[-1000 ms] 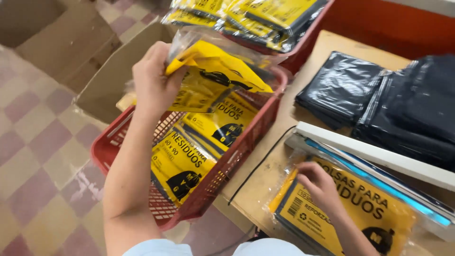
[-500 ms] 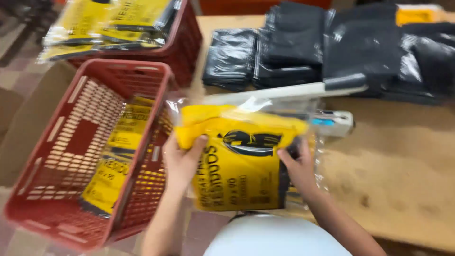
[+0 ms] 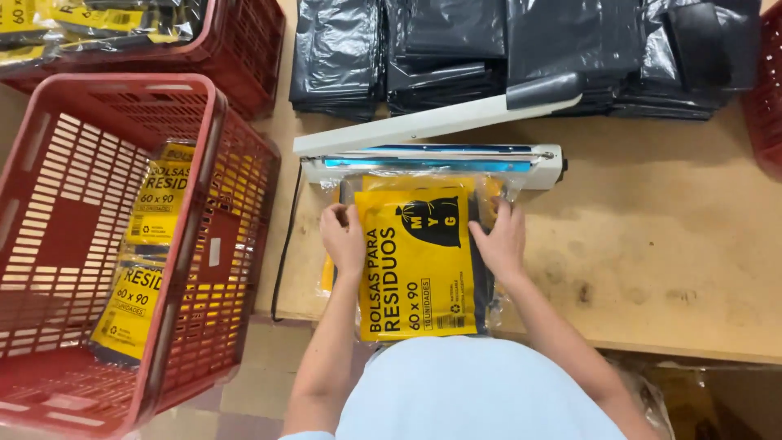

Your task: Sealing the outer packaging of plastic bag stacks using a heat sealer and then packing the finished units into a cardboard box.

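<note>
A clear plastic packet with a yellow printed label [image 3: 417, 259] lies flat on the wooden table [image 3: 652, 269], its top edge at the jaw of a white heat sealer [image 3: 440, 159]. The sealer's arm [image 3: 440, 121] is raised. My left hand [image 3: 343, 236] grips the packet's left side and my right hand [image 3: 501, 239] grips its right side. Black folded bags show inside the packet behind the label.
A red plastic basket [image 3: 204, 244] stands left of the table with two yellow-labelled packets [image 3: 159, 200] inside. Another red basket [image 3: 244, 49] with more packets sits behind it. Stacks of black folded bags [image 3: 521, 49] line the table's far side. A red crate edge [image 3: 766, 90] is at far right.
My left hand lifted a yellow packet out of the red basket and brought it to the table. Both hands now hold it flat against the sealer.
</note>
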